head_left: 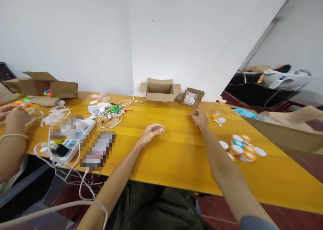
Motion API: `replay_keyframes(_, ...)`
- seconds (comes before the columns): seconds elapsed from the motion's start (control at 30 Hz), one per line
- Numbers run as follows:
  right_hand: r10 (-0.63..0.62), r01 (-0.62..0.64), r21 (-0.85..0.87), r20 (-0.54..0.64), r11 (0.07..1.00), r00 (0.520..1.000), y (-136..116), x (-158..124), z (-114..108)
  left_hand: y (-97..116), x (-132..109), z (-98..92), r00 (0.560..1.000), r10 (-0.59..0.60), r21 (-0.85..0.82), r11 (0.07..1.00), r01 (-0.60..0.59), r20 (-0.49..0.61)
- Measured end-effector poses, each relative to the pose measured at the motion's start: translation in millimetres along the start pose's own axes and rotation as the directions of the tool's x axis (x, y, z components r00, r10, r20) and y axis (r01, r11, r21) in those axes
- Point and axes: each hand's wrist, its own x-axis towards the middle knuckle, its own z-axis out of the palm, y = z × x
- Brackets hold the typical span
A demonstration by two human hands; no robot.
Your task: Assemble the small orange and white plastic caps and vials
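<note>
Dark green clothing [161, 206] lies closest to my camera, on the near side of the open cardboard box [159, 97] that I take as landmark. Largest beyond it, I see the yellow wooden table [181, 176], spreading to both sides of that box, which stands with its flaps spread at the far edge, by the white wall [161, 41]. Just right of the box I have a smaller labelled carton [192, 98], tilted.

Nearer me than the box, and right of it, the right hand [199, 119] is near the carton; its fingers are curled in together, and I cannot tell whether they pinch anything. Nearer than the box and slightly left, the left hand [151, 133] has its thumb close to bent fingers; whether they meet on something I cannot tell.

Left of the box and nearer me lies a phone [98, 149], its screen pixelated. To the box's right, well nearer, I count several round tubs [237, 149] with white, orange and teal lids, clustered. Right of the box, near the right hand, are small orange and white pieces [218, 118].
</note>
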Motion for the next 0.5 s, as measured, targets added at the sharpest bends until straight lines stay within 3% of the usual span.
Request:
replay_keyframes(0.1,0.014,-0.014,0.021,0.027,1.000,1.000,-11.2,-9.8,-0.2,-0.8,3.8,0.2,1.000,0.002,-0.009,1.000,-0.002,-0.018)
replay_keyframes(0.5,-0.224,0.191,0.167,0.206,0.967,0.953,-83.4,-77.9,17.8,1.6,11.3,-1.7,0.992,0.090,-0.013,0.996,-0.092,-0.083)
